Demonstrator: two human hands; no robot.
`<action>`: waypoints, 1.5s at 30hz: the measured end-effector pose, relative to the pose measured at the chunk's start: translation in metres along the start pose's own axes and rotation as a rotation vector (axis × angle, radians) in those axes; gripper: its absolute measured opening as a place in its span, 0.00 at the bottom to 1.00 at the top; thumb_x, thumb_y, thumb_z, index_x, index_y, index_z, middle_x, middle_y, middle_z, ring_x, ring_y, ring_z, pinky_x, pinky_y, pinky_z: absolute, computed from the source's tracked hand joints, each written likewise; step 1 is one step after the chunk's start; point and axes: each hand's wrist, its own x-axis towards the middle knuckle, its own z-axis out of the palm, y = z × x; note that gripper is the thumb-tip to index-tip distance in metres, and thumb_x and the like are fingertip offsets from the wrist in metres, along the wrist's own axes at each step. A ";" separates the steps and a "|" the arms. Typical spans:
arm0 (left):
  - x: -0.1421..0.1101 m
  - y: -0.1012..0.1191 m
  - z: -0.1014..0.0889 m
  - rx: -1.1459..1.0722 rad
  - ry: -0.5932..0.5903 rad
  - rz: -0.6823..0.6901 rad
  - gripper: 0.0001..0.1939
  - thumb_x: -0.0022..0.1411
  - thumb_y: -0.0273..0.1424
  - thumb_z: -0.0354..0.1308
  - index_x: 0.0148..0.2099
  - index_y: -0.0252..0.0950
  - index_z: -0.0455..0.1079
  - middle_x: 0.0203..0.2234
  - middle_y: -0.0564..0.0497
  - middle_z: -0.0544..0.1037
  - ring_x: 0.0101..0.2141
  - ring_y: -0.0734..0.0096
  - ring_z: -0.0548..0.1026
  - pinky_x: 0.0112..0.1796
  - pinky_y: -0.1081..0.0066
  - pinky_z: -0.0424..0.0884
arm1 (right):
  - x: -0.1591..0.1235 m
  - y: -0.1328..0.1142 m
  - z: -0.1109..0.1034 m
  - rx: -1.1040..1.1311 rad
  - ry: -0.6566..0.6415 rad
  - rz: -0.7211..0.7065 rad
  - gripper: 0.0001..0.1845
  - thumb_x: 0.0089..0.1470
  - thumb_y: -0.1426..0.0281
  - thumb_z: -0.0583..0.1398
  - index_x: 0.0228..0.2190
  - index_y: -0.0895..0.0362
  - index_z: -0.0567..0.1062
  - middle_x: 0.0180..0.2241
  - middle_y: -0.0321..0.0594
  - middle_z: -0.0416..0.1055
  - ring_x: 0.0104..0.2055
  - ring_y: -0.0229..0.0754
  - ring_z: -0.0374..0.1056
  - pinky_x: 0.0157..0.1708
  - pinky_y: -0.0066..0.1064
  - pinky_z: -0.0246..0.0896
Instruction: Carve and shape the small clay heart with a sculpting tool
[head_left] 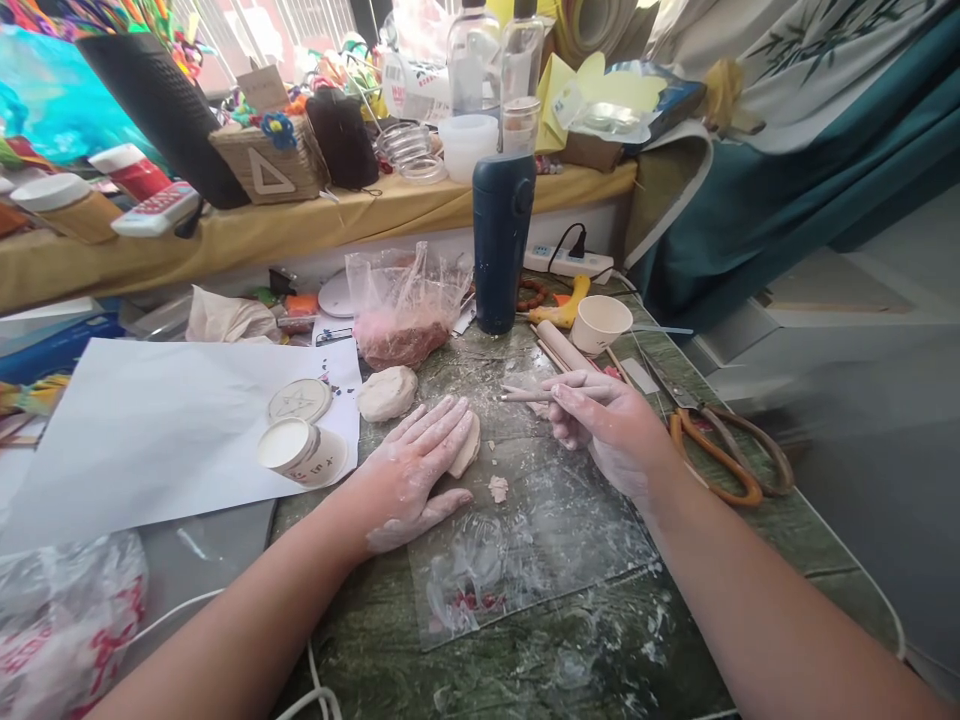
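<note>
My left hand (420,465), dusted with white powder, lies flat with its fingers stretched over a pale piece of clay (466,450), hiding much of it. In my right hand (600,425) are thin stick-like tools (529,396), pinched between thumb and fingers and pointing left; their exact kind is hard to make out. Beyond my left fingers rests a rounded lump of clay (388,393). A small clay scrap (498,488) lies on the clear plastic sheet (540,560) between my hands.
Left of my hand, a paper cup of white powder (304,455) stands on white paper (172,430). Scissors (724,440) lie right of my right hand. A dark blue bottle (499,250), a bag of pink material (405,320) and a paper cup (601,325) stand at the back.
</note>
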 end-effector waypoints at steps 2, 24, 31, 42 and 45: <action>0.001 0.001 0.000 0.021 -0.019 -0.004 0.42 0.73 0.43 0.54 0.78 0.39 0.37 0.74 0.41 0.49 0.73 0.49 0.47 0.70 0.46 0.49 | 0.000 0.003 0.002 0.027 0.022 -0.036 0.18 0.49 0.57 0.72 0.30 0.56 0.75 0.20 0.32 0.69 0.19 0.34 0.62 0.17 0.26 0.52; 0.002 0.011 0.002 0.083 -0.003 0.028 0.41 0.73 0.43 0.54 0.78 0.38 0.39 0.74 0.40 0.50 0.72 0.47 0.49 0.69 0.43 0.46 | 0.004 0.015 0.003 0.008 -0.017 -0.019 0.18 0.57 0.52 0.64 0.34 0.55 0.77 0.21 0.32 0.67 0.20 0.34 0.59 0.18 0.26 0.52; 0.000 0.013 0.002 0.093 0.045 0.025 0.41 0.72 0.41 0.56 0.77 0.37 0.40 0.73 0.40 0.53 0.72 0.46 0.51 0.69 0.42 0.46 | 0.006 0.018 0.002 0.007 -0.049 -0.033 0.19 0.57 0.51 0.65 0.35 0.55 0.78 0.22 0.32 0.67 0.21 0.34 0.60 0.19 0.26 0.53; 0.001 0.007 0.003 -0.005 0.119 -0.054 0.44 0.70 0.41 0.58 0.77 0.36 0.40 0.73 0.35 0.52 0.71 0.43 0.54 0.66 0.45 0.59 | 0.004 0.016 0.003 0.007 -0.012 -0.042 0.18 0.56 0.52 0.66 0.34 0.55 0.77 0.21 0.32 0.67 0.20 0.34 0.59 0.18 0.26 0.53; 0.003 0.004 0.003 -0.052 0.137 -0.099 0.43 0.70 0.43 0.58 0.77 0.38 0.40 0.69 0.37 0.62 0.66 0.44 0.63 0.64 0.45 0.64 | -0.002 0.015 0.004 -0.067 -0.019 -0.034 0.17 0.53 0.53 0.68 0.32 0.54 0.76 0.21 0.32 0.69 0.21 0.37 0.63 0.20 0.28 0.58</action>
